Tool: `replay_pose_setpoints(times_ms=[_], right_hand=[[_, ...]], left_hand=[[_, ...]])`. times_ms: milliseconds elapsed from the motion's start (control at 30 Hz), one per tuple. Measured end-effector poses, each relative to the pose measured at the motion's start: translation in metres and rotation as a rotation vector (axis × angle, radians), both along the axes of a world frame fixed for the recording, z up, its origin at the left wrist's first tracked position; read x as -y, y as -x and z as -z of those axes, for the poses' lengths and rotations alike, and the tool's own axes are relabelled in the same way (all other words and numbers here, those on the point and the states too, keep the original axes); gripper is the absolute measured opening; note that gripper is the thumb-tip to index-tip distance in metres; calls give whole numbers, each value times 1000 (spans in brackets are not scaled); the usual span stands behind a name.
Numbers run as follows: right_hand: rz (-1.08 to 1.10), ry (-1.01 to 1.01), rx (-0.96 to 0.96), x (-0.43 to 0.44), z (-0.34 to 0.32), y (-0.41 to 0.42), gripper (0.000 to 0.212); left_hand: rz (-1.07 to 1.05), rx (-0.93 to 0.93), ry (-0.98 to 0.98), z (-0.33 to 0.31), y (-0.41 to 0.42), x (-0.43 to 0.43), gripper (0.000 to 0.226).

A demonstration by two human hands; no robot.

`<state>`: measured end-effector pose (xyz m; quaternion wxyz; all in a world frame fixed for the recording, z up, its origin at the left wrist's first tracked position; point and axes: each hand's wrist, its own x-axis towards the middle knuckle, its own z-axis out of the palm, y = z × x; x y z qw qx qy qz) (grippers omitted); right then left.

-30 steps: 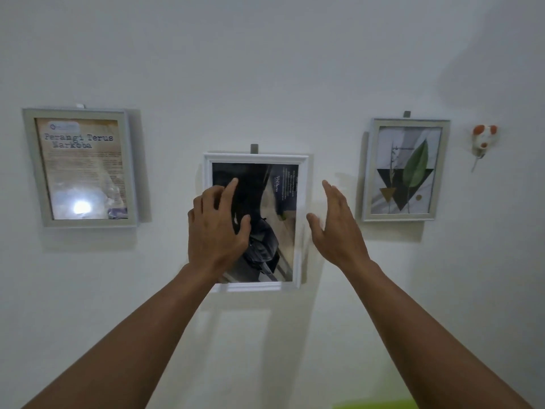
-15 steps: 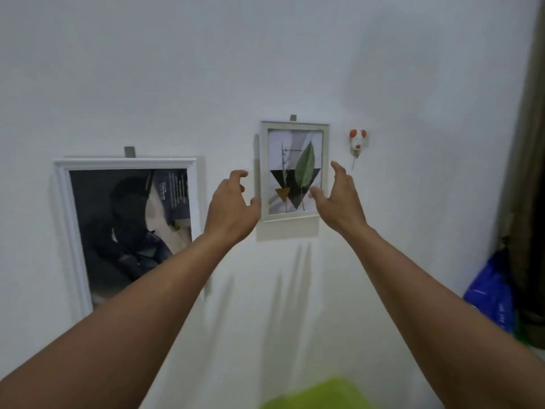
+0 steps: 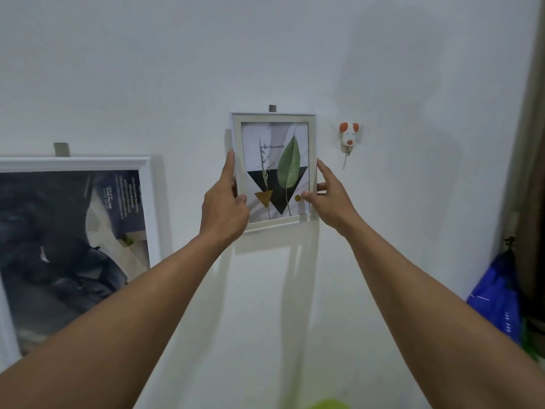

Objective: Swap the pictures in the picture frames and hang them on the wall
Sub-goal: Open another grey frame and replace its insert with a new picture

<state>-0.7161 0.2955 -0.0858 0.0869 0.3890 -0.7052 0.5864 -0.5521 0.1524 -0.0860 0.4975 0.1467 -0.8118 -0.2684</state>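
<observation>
A small pale frame with a green leaf and black triangle picture hangs on the white wall under a grey hook. My left hand grips its left edge, thumb on the front, fingers behind. My right hand grips its right edge the same way. A larger white frame with a dark picture hangs to the left under its own grey hook, touched by neither hand.
A small white and orange mouse-shaped hook sticks to the wall right of the small frame. A brown curtain and a blue bag stand at the right edge. Something lime green shows at the bottom.
The view swung right from the large dark frame to the leaf frame. Both hands, spread apart before, have closed in and taken hold of the leaf frame's two side edges.
</observation>
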Motion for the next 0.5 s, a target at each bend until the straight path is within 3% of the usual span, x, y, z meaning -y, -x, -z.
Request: replay_pose_setpoints(times_ms=[167,500], right_hand=[[-14,42,-31,-3,-1,1,89],[-33,73,-61,-41,-4,-36,86]], left_hand=[[42,-4,6,-4,-3,-1,90],[138,-56,-12,-19,-38,-26,86]])
